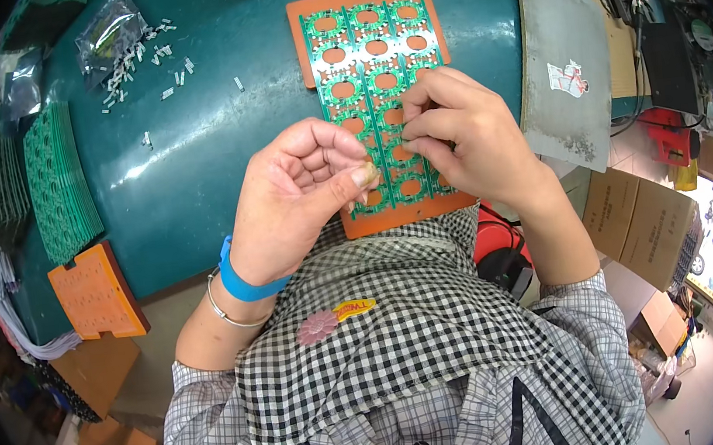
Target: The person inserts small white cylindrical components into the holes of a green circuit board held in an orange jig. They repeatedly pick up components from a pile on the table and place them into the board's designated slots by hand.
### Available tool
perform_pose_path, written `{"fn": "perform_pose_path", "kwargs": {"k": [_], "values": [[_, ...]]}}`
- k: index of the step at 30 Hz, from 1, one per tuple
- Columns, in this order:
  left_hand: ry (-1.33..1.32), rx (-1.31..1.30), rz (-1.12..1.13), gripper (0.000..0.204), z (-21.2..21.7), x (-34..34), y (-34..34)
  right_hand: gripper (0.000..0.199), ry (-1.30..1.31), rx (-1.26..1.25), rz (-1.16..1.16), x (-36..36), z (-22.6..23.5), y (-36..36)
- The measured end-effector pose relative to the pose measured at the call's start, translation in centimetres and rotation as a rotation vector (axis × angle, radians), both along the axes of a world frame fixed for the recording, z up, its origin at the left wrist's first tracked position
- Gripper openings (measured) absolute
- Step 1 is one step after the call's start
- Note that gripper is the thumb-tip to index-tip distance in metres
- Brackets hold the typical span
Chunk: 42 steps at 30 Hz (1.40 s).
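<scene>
Left hand (302, 171): thumb against curled fingers over near-left of board (371, 98); can't tell if it grips anything. Right hand (473, 126): fingertips bunched over the board's right half; contact and any held part hidden. Risk: crowded fingertips could nudge small components; uneven push could skew board on orange tray (408, 216). Board sits beneath both hands, extending beyond them. Farther left on counter (208, 151), loose white parts (122, 78) could scatter if knocked.

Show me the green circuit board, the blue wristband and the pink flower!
Green circuit board (372, 102): head view, on the strip between its left and middle columns.
Blue wristband (255, 284): head view, on its band.
Pink flower (318, 327): head view, on its middle.
</scene>
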<state>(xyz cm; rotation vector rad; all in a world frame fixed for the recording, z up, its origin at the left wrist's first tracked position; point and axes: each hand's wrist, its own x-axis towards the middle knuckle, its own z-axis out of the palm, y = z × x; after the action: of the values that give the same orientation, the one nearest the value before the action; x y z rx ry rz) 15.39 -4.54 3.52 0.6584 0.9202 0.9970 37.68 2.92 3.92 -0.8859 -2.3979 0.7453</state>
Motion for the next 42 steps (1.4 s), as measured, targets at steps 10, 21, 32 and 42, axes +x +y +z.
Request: {"fn": "perform_pose_path", "kwargs": {"k": [10, 21, 32, 42], "values": [[-0.11, -0.041, -0.062, 0.016, 0.0, 0.3, -0.3, 0.023, 0.333, 0.031, 0.168, -1.2, 1.9, -0.5], [0.033, 0.023, -0.038, 0.016, -0.2, -0.5, -0.5, 0.019, 0.064, -0.12, 0.026, 1.6, -0.1, -2.2], [0.062, 0.029, -0.048, 0.016, 0.0, -0.4, -0.6, 0.019, 0.068, -0.095, 0.0, 1.5, -0.4, -2.3], [0.063, 0.054, -0.035, 0.018, -0.3, -0.4, -0.9, 0.019, 0.078, -0.052, 0.023, 1.5, -0.5, -2.3]]}}
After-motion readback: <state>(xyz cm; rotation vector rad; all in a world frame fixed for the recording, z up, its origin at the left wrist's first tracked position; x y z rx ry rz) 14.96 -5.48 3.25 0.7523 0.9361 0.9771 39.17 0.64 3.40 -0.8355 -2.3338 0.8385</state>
